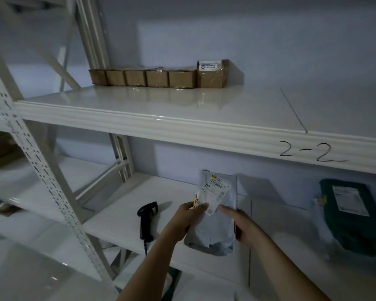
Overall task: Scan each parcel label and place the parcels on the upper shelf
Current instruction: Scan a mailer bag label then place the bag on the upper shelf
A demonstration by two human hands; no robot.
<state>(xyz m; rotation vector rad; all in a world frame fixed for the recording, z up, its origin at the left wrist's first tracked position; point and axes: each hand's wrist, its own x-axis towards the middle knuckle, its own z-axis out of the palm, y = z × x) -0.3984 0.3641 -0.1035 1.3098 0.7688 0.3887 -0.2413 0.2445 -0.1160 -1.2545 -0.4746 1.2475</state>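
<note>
Both hands, left hand (188, 216) and right hand (241, 224), hold grey mailer (213, 227); scanner (147, 220) lies idle. Probably scanned — next: lift to upper shelf (182, 109).

The green parcel (354, 216) is blurred, perhaps cut off at right.

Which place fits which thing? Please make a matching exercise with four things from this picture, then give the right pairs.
Things:
1. barcode scanner
2. grey mailer bag
3. row of cardboard boxes
4. dark green parcel

Places:
A. held in both hands
B. back of the upper shelf
C. lying on the lower shelf, left of the hands
D. lower shelf, far right

Pairs: 1-C, 2-A, 3-B, 4-D
</note>
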